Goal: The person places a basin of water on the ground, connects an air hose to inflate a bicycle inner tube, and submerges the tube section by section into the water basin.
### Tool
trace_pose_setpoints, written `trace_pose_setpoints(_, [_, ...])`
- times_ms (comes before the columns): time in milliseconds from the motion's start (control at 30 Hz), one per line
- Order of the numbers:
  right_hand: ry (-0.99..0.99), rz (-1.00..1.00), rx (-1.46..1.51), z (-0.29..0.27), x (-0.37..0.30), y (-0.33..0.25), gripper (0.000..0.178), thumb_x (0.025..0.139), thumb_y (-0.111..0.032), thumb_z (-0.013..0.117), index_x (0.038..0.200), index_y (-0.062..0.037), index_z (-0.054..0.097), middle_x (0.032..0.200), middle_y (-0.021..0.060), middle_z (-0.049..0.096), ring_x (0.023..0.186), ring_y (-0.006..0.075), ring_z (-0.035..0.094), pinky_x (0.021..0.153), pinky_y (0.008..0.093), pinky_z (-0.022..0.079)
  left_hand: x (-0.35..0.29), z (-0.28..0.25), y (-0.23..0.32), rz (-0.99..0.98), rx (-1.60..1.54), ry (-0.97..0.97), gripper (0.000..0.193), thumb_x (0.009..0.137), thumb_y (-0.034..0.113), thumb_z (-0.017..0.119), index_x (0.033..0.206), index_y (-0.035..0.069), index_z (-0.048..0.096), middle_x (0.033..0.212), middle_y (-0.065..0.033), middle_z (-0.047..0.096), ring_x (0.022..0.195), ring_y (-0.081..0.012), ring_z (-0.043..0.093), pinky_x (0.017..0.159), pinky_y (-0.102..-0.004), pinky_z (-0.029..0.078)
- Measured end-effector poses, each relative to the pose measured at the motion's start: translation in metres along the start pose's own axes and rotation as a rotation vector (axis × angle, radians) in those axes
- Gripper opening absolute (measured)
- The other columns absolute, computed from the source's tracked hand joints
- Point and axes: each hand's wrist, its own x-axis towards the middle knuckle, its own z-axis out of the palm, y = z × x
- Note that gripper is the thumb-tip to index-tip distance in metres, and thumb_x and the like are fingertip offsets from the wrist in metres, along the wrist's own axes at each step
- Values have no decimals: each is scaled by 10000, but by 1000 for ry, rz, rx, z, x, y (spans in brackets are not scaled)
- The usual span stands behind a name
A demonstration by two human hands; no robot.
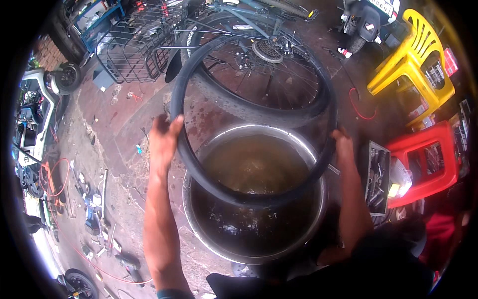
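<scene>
A black bicycle inner tube [249, 199], puffed up into a large ring, is held up in both my hands above a wide metal basin [187, 212] of murky brown water [249, 154]. My left hand [163, 139] grips the tube's left side, thumb toward the inside of the ring. On the opposite side my right hand [342, 142] is closed around the tube, its fingers partly hidden. The tube's lower curve crosses over the basin; whether it touches the water I cannot tell. Its upper part overlaps the bicycle wheel [269, 92] beyond.
A bicycle lies past the basin, beside a black wire basket [134, 55]. Yellow [423, 65] and red [450, 149] plastic seats stand at right, near a metal toolbox [377, 179]. Scattered tools and a red hose [67, 172] cover the left floor; a scooter [368, 22] stands far right.
</scene>
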Motion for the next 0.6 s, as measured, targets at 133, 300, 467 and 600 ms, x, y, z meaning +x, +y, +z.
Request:
trace_pose_setpoints(133, [-89, -31, -162, 19, 54, -36, 316, 706, -137, 547, 975, 17, 608, 799, 96, 593, 728, 173, 554, 633, 331, 438, 54, 22, 31, -53, 56, -126, 463, 805, 418, 604, 854, -41, 561, 714, -81, 544, 656, -173, 485, 604, -345, 404])
trace_pose_setpoints(300, [-216, 55, -121, 36, 118, -36, 271, 710, -117, 582, 934, 33, 616, 795, 94, 599, 724, 218, 575, 589, 386, 463, 6, 3, 5, -122, 65, -29, 361, 783, 306, 594, 796, -55, 603, 664, -151, 586, 623, -242, 558, 592, -384, 426])
trace_pose_setpoints(467, [-14, -54, -127, 52, 123, -18, 259, 756, -141, 574, 955, 21, 605, 843, 112, 598, 791, 238, 588, 663, 370, 469, -129, -62, -34, -504, -195, 158, 256, 802, 257, 576, 810, 4, 542, 599, -34, 502, 447, -121, 462, 415, -267, 350])
trace_pose_setpoints(600, [51, -284, -277, 70, 19, 3, 355, 785, -149, 560, 1075, 54, 544, 1035, 203, 564, 916, 319, 569, 805, 376, 437, -184, -65, -37, -508, -293, 100, 290, 834, 299, 584, 865, 15, 540, 676, -36, 514, 602, -117, 466, 543, -267, 373])
